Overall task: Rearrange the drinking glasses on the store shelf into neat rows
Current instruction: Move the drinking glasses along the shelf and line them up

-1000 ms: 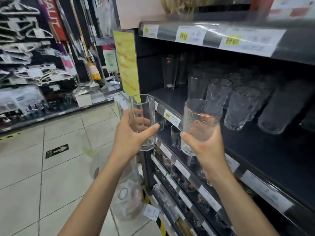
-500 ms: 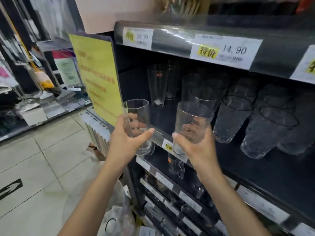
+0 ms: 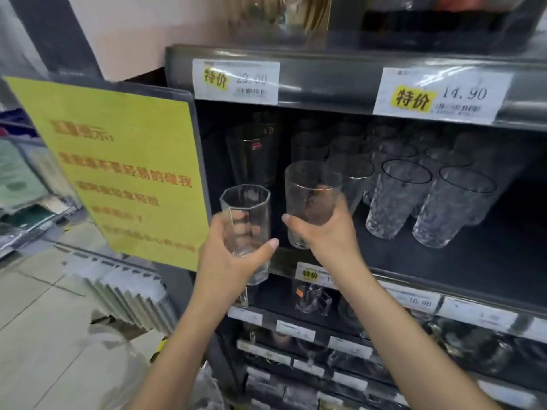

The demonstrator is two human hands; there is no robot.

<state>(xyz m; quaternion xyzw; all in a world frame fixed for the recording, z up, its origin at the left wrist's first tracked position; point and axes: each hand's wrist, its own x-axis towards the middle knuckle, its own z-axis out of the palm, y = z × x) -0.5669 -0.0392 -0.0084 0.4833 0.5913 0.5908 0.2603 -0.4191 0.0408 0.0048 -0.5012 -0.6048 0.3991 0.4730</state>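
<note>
Nearest the camera, an octagonal glass (image 3: pixel 245 214) is gripped in the left hand (image 3: pixel 233 258), thumb across the front and fingers curled behind, and is held just outside the shelf's left end. Just beside it, a round glass (image 3: pixel 310 196) is clasped low down by the right hand (image 3: pixel 322 232), fingers wrapped round its base, at the mouth of the dark shelf (image 3: pixel 473 261). The two glasses are apart, not touching. Placement looks to be the step in hand. Each glass should be lowered upright, set down flat and lined up with its like, with no neighbour knocked. Farther in, textured tumblers (image 3: pixel 396 199) are stood in rows, and tall glasses (image 3: pixel 254 149) are ranged at the back left.
</note>
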